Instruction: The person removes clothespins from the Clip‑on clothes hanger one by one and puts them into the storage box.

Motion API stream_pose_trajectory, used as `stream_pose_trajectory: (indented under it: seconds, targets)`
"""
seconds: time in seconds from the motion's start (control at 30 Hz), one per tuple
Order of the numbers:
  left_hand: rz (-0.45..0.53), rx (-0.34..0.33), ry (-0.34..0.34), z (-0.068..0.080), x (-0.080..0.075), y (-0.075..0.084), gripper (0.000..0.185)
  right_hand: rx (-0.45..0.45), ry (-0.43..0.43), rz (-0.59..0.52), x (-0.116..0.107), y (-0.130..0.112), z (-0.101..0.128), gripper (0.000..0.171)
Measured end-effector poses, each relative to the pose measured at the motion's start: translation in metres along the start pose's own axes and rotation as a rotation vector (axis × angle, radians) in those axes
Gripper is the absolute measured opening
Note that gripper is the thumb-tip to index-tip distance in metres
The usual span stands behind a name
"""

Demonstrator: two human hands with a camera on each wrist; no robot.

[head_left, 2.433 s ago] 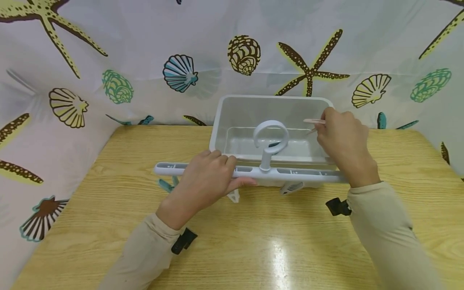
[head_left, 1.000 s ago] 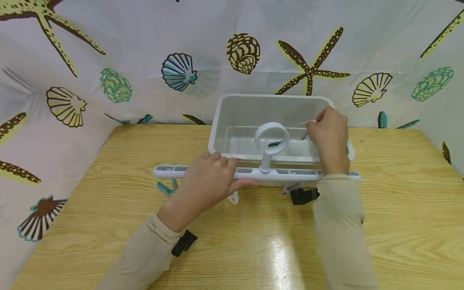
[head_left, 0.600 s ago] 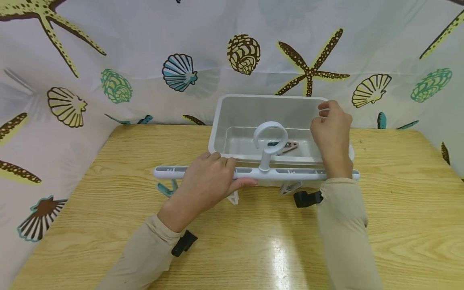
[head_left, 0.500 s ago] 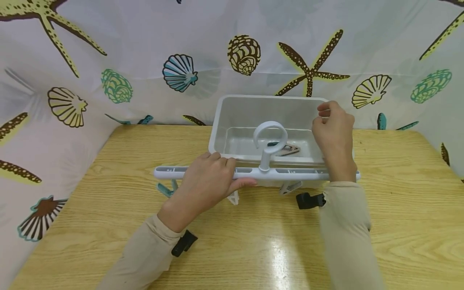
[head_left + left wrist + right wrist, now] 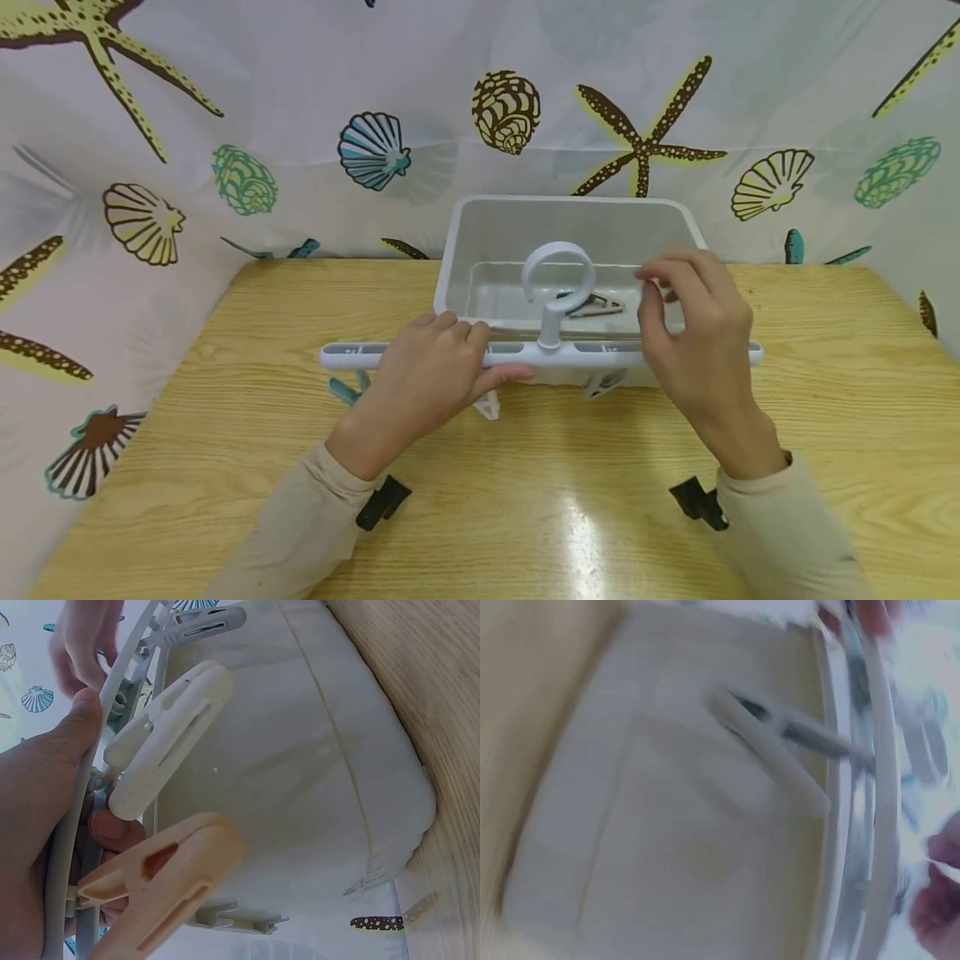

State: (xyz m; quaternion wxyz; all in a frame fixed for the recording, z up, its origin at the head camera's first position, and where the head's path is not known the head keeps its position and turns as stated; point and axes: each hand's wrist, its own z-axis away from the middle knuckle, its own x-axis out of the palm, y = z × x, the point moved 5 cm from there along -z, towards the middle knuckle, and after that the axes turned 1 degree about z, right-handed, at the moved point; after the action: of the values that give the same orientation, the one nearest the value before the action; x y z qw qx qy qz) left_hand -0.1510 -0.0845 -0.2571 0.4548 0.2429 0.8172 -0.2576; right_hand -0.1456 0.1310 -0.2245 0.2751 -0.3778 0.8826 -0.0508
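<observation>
My left hand point(image 5: 480, 350) grips a white hanger bar point(image 5: 352, 356) with a ring hook point(image 5: 558, 279), held level in front of a white bin point(image 5: 487, 225). Under the bar hang a teal peg point(image 5: 345, 390), a white peg point(image 5: 487, 406) and a grey peg point(image 5: 603, 383). My right hand point(image 5: 656, 287) hovers over the bar's right part with fingers loosely curved, holding nothing. A pink clothespin point(image 5: 597, 305) lies in the bin. In the left wrist view a white peg point(image 5: 165, 746) and a peach peg point(image 5: 161, 889) hang beside the bin wall point(image 5: 300, 787). The right wrist view is blurred.
The bin stands at the back middle of a wooden table point(image 5: 525, 500). A curtain with shells and starfish point(image 5: 300, 125) closes off the back and the left side. Bare tabletop lies on both sides of the bin and in front of the hands.
My right hand let go of the pink clothespin, which now lies in the bin, then drew back toward me over the bar's right part. The left hand kept its grip.
</observation>
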Motion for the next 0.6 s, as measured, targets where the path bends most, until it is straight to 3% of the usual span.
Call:
stream_pose_trajectory:
  seconds: [0.1, 0.17, 0.23, 0.33, 0.4, 0.43, 0.5, 0.6]
  targets:
    - [0.015, 0.015, 0.038, 0.001, -0.002, -0.001, 0.060, -0.082, 0.038, 0.012, -0.018, -0.017, 0.017, 0.010]
    - [0.024, 0.026, 0.072, 0.001, -0.005, 0.000, 0.064, -0.102, -0.057, -0.008, -0.029, -0.025, 0.028, 0.011]
    - [0.035, 0.034, 0.107, 0.000, -0.008, 0.000, 0.068, -0.068, -0.251, -0.055, -0.036, -0.028, 0.040, 0.014]
    - [0.050, 0.045, 0.152, 0.000, -0.012, 0.001, 0.070, 0.084, -0.695, -0.172, -0.033, -0.023, 0.065, 0.015]
    - [0.058, 0.054, 0.174, 0.000, -0.015, 0.002, 0.070, 0.208, -0.959, -0.201, -0.028, -0.016, 0.083, 0.029]
    - [0.059, 0.058, 0.182, 0.000, -0.016, 0.002, 0.070, 0.267, -1.050, -0.204, -0.025, -0.011, 0.091, 0.039]
    - [0.059, 0.063, 0.196, 0.001, -0.018, 0.004, 0.070, 0.356, -1.114, -0.202, -0.020, -0.001, 0.097, 0.052]
    - [0.053, 0.071, 0.215, 0.001, -0.021, 0.007, 0.071, 0.414, -0.991, -0.165, -0.016, 0.011, 0.092, 0.049]
